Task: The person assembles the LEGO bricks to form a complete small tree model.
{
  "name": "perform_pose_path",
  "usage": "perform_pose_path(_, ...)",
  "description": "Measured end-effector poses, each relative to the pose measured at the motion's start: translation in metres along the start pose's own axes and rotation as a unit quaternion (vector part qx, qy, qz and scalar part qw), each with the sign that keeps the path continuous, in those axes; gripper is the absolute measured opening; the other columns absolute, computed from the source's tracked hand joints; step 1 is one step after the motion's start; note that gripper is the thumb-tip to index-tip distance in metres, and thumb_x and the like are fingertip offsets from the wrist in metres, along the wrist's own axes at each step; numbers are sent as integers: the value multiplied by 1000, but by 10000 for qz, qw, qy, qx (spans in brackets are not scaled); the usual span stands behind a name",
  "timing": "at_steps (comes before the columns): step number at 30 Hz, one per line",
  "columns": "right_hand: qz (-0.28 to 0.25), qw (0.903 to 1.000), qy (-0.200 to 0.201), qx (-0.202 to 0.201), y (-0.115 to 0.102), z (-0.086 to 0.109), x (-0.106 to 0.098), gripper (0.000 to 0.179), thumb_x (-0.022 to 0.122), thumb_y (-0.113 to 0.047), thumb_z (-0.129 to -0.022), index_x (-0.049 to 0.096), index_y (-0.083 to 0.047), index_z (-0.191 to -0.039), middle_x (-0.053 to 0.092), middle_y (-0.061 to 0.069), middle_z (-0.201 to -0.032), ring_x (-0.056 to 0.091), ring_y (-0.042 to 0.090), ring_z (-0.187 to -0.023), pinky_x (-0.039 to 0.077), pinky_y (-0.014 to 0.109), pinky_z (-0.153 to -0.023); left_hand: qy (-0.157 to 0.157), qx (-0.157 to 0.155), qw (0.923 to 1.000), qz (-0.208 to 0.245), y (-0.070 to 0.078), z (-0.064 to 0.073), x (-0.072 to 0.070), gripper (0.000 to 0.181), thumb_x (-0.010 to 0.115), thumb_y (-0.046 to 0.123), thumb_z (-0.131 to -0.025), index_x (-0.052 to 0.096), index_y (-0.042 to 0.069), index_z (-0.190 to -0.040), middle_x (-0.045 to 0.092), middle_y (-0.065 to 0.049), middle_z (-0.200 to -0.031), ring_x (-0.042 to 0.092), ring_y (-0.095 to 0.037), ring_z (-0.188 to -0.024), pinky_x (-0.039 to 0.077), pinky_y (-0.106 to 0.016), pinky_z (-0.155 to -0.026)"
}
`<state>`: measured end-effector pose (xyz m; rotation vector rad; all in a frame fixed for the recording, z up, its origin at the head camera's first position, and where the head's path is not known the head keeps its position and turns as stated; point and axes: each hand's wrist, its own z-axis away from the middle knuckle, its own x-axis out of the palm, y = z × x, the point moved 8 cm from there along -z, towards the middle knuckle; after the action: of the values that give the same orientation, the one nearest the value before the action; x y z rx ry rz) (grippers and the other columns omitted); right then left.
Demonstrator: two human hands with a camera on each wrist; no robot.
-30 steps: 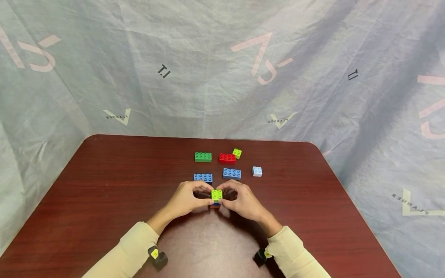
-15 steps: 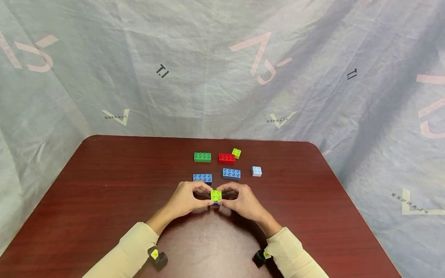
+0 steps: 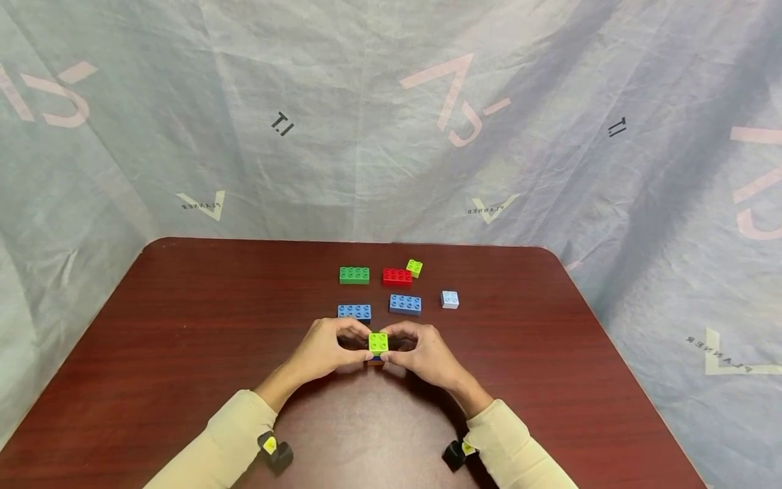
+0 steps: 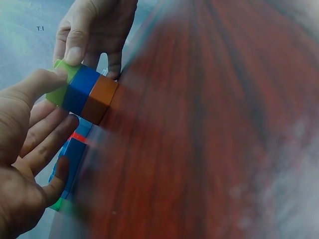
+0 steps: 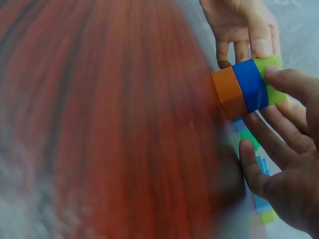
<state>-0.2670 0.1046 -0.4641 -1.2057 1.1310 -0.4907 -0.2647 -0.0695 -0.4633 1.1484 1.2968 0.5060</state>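
A small stack of building bricks stands on the table between both hands. Its top is a lime green brick (image 3: 378, 342), the middle a blue brick (image 4: 81, 90), the bottom an orange brick (image 5: 230, 93) touching the tabletop. From the left side my left hand (image 3: 324, 350) pinches the lime brick, thumb at the near side and forefinger behind. My right hand (image 3: 425, 353) pinches the same brick from the right in the same manner. In both wrist views the thumbs press on the lime brick, while the other fingers spread loosely beside the stack.
Behind the hands lie two blue bricks, a left one (image 3: 354, 312) and a right one (image 3: 405, 304). Further back are a green brick (image 3: 354, 275), a red brick (image 3: 397, 276) and a small lime brick (image 3: 415, 268). A pale blue brick (image 3: 449, 299) sits to the right on the brown table (image 3: 201, 326).
Both hands keep their hold on the lime brick, and the stack stays in place. The whole head view has shifted very slightly.
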Motion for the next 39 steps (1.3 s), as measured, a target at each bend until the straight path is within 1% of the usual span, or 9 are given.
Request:
perform_pose_path(4, 2, 10000, -4, 9, 1, 0, -1, 33, 84, -13, -86, 74, -12, -118, 78, 10, -111, 75, 20, -98, 59, 22, -76, -181, 97, 9998, -3, 0, -1, 0, 32, 88, 32, -83, 75, 23, -111, 78, 4, -104, 73, -12, -96, 59, -31, -86)
perform_pose_path(7, -1, 10000, -16, 7, 2, 0, 0, 32, 84, -13, -86, 74, -12, -117, 78, 9, -110, 74, 18, -97, 59, 23, -76, -246, 196, 9995, 46, 0, -4, -5, 38, 87, 32, -83, 75, 18, -116, 78, 3, -107, 73, -16, -100, 58, -35, -88)
perform_pose_path(9, -11, 10000, -2, -11, 2, 0, -1, 32, 84, -11, -85, 75, -11, -116, 78, 9, -109, 74, 17, -96, 59, 23, -75, -143, 231, 9996, 33, -1, -7, -11, 40, 87, 31, -84, 74, 16, -118, 78, 1, -110, 72, -18, -103, 57, -37, -89)
perform_pose_path(11, -22, 10000, 17, -29, 2, -1, -1, 32, 84, -10, -85, 75, -11, -115, 78, 9, -108, 73, 17, -95, 59, 23, -75, 66, 240, 9997, -60, -2, -12, -18, 40, 87, 29, -84, 73, 14, -120, 77, 0, -113, 71, -21, -105, 56, -40, -90)
perform_pose_path(14, -4, 10000, 47, -26, 3, -1, -2, 32, 85, -10, -84, 75, -11, -114, 78, 9, -108, 73, 17, -93, 59, 23, -75, 382, 210, 9985, -335, -3, -21, -28, 39, 87, 27, -84, 73, 17, -119, 74, 1, -118, 67, -24, -108, 54, -44, -94)
perform_pose_path(17, 21, 10000, 52, -19, 4, -1, -2, 32, 85, -10, -84, 75, -12, -114, 77, 9, -109, 73, 16, -91, 59, 23, -75, 463, 152, 9974, -526, -5, -31, -33, 41, 88, 24, -82, 73, 18, -120, 70, 1, -125, 63, -26, -112, 52, -47, -99)
perform_pose_path(22, 62, 10000, 1, 40, 5, -1, -2, 33, 85, -13, -85, 75, -13, -116, 76, 7, -113, 72, 16, -88, 59, 23, -75, 320, -88, 9970, -700, -17, -42, -30, 44, 89, 23, -81, 72, 18, -122, 67, -3, -127, 61, -25, -113, 52, -46, -100)
perform_pose_path(29, 15, 10000, -64, 51, 4, -1, 0, 34, 84, -13, -86, 74, -12, -118, 74, 8, -116, 73, 16, -87, 59, 24, -75, 309, -449, 9960, -703, -35, -48, -24, 43, 88, 24, -82, 73, 16, -121, 69, -6, -121, 61, -24, -111, 52, -46, -99)
perform_pose_path(39, 52, 10000, 1, 85, 4, -1, 0, 33, 84, -11, -86, 74, -12, -117, 74, 8, -114, 72, 16, -85, 59, 23, -74, 246, -487, 9947, -876, -36, -51, -21, 36, 86, 24, -85, 75, 17, -118, 71, -7, -122, 64, -25, -107, 54, -46, -96)
